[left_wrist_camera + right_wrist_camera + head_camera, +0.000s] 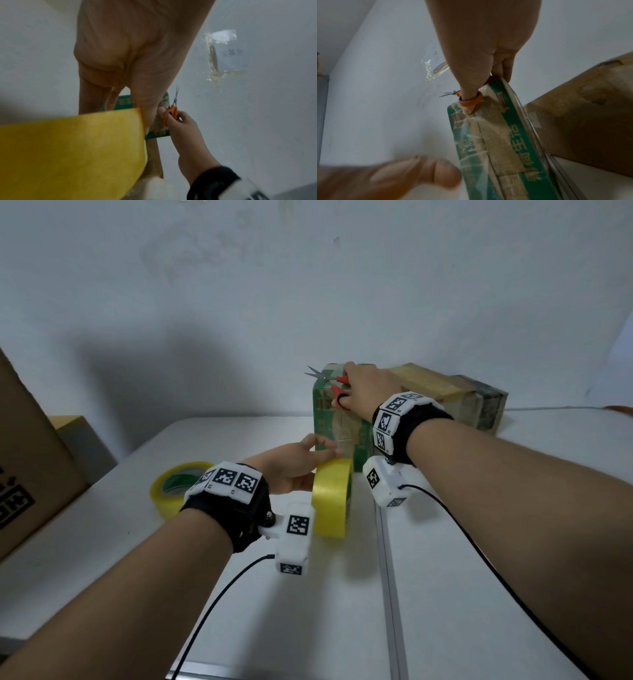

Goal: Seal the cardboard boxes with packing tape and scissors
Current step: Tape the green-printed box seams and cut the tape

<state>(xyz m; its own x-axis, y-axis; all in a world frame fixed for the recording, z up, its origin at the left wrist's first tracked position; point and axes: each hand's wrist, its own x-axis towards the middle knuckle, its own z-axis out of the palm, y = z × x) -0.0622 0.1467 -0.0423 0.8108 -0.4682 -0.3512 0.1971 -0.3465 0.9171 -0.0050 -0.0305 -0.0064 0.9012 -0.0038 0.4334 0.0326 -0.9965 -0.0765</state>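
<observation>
Your right hand (pixel 364 388) reaches out over the green-printed box (pixel 337 419), fingers through the scissors (pixel 329 381), blades parted past its far edge. Your left hand (pixel 294 462) holds the upright yellow tape roll (pixel 330 498), fingers extended toward the box's near face.
</observation>
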